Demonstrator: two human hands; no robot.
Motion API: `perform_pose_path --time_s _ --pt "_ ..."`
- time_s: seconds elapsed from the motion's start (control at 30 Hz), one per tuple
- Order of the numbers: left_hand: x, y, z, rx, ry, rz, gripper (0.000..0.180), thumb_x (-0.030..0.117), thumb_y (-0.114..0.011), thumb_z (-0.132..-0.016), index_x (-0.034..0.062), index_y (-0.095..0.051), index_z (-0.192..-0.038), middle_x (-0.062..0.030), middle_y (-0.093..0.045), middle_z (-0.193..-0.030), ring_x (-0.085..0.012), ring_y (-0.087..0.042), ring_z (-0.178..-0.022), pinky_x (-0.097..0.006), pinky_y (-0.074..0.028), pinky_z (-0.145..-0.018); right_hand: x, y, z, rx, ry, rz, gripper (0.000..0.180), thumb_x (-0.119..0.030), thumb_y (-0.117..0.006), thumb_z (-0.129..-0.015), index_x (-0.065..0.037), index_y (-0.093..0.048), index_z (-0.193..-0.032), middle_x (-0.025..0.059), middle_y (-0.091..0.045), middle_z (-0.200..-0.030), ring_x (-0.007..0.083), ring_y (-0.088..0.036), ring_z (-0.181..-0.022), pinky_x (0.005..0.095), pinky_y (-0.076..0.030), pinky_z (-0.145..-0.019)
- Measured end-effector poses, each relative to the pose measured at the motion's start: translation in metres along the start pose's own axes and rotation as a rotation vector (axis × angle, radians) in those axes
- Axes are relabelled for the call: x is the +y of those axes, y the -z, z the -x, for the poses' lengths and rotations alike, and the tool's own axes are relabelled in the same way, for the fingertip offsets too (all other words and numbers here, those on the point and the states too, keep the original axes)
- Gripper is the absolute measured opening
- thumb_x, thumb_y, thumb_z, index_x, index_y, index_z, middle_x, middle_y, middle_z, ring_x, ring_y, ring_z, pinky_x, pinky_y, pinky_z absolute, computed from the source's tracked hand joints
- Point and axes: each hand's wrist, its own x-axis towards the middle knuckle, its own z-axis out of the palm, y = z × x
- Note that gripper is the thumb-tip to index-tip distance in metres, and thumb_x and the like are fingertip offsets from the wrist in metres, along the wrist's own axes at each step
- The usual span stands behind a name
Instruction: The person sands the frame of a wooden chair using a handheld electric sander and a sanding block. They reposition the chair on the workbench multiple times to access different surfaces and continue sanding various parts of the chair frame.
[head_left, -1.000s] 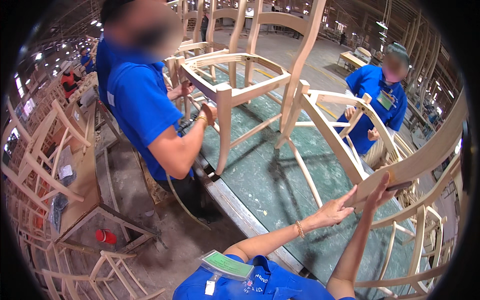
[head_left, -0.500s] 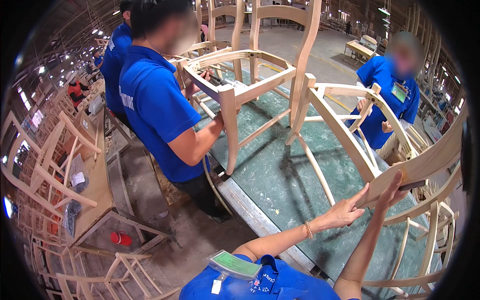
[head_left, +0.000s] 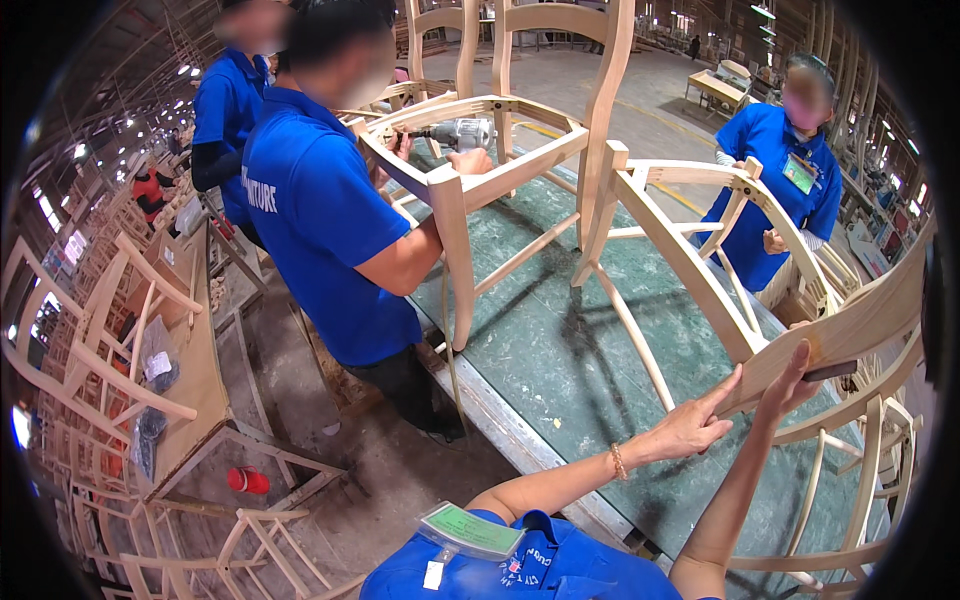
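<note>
At the near right corner of the green desk (head_left: 560,350), our left hand (head_left: 690,425) lies spread against the lower end of a curved wooden chair rail (head_left: 850,330). Just right of it, our right hand (head_left: 795,380) rests open-fingered on the same rail, pinching nothing.

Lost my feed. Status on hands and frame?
Left hand and right hand flat on tilted chair frame. Nothing gripped. Co-worker's upright chair stands apart on bench.
</note>
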Motion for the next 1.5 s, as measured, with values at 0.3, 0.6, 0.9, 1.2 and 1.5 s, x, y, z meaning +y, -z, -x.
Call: perform_pose_path --time_s 0.3,0.6,0.9,1.2,1.5 --pt "-0.012 0.046 -0.023 0.387 -0.413 -0.664 0.059 0.027 -0.065 -0.084 0.0152 -0.045 -0.138 -0.0096 -0.062 -0.081 -0.0246 -0.06 -0.071 -0.037 -0.049 -0.067 0.007 0.031 -0.026 -0.142 -0.035 0.049 0.048 -0.04 -0.066 -0.085 0.004 -0.058 -0.104 0.0069 -0.06 -0.09 0.015 -0.058 -0.08 0.029 -0.047 -0.075" --pt "0.056 0.14 -0.101 0.465 -0.731 -1.379 0.078 0.045 -0.077 -0.07 0.0078 -0.049 -0.132 -0.0139 -0.055 -0.126 -0.0326 -0.049 -0.12 -0.045 -0.037 -0.1 0.021 0.072 -0.056 -0.126 -0.153 0.006 0.036 -0.032 -0.063 -0.087 -0.001 -0.061 -0.107 0.0037 -0.062 -0.097 0.0111 -0.056 -0.089 0.0276 -0.046 -0.074" --pt "0.045 0.119 -0.206 -0.123 -0.162 -1.59 0.082 0.083 -0.055 -0.061 0.0079 -0.072 -0.09 -0.0171 -0.067 -0.08 -0.0313 -0.067 -0.083 -0.043 -0.051 -0.072 0.015 0.09 -0.075 -0.214 -0.261 0.13 0.049 -0.048 -0.064 -0.084 -0.003 -0.064 -0.101 0.0024 -0.063 -0.09 0.0098 -0.058 -0.088 0.0264 -0.046 -0.077" --pt "0.045 0.047 -0.148 0.063 -0.27 -1.537 0.075 0.078 -0.059 -0.064 0.0036 -0.063 -0.056 -0.016 -0.059 -0.052 -0.0284 -0.064 -0.053 -0.037 -0.048 -0.051 0.006 0.141 -0.085 -0.194 -0.404 0.03 0.057 -0.058 -0.061 -0.081 -0.006 -0.059 -0.105 0.0066 -0.067 -0.088 0.0153 -0.065 -0.085 0.0308 -0.053 -0.078" --pt "0.058 0.031 -0.117 0.031 -0.326 -1.515 0.058 0.063 -0.065 -0.073 0.0059 -0.066 -0.068 -0.0145 -0.065 -0.061 -0.0292 -0.068 -0.064 -0.039 -0.053 -0.06 0.012 0.156 -0.077 -0.134 -0.433 0.011 0.069 -0.068 -0.06 -0.076 -0.005 -0.061 -0.104 0.0074 -0.068 -0.089 0.0156 -0.066 -0.087 0.0321 -0.054 -0.078"
